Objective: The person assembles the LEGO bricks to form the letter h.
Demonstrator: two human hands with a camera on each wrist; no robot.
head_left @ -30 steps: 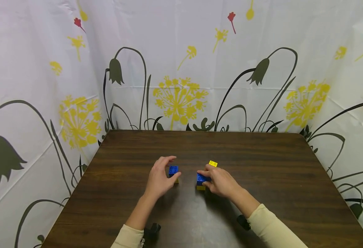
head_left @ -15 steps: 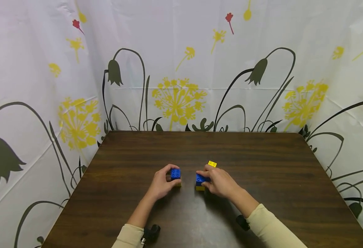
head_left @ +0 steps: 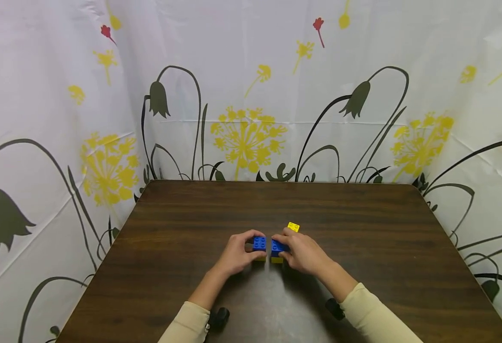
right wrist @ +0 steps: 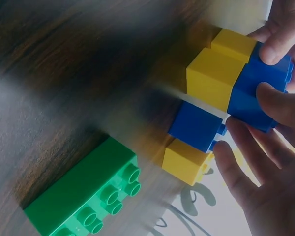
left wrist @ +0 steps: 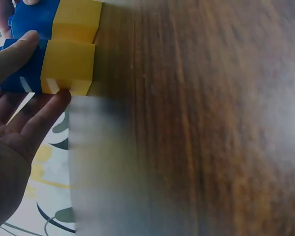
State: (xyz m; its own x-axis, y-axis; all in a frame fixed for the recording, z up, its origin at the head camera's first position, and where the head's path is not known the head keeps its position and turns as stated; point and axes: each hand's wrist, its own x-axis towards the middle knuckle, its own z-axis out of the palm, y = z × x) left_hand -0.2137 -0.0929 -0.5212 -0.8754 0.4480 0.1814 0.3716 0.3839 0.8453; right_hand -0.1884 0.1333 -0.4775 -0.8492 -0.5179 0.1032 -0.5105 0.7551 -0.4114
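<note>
My left hand (head_left: 236,255) grips a two-brick stack between thumb and fingers: a blue toy brick (head_left: 259,243) on top of a yellow brick (left wrist: 67,66). Close to its right, my right hand (head_left: 308,252) holds a matching stack, a blue brick (head_left: 277,246) over a yellow brick (head_left: 277,260). Both stacks stand upright on the table, side by side. A thin gap shows between them in the head view; in the wrist views they look nearly touching.
Beyond the right hand lies a loose yellow brick (head_left: 293,226). In the right wrist view a loose blue brick (right wrist: 194,127) sits beside it, and a long green brick (right wrist: 83,189) lies nearer the wrist. The brown table (head_left: 182,209) ends at a flowered curtain (head_left: 242,57).
The left hand closed its fingers on its blue-and-yellow stack and brought it to the right, up near the other stack. The right hand has stayed in place, still holding its stack.
</note>
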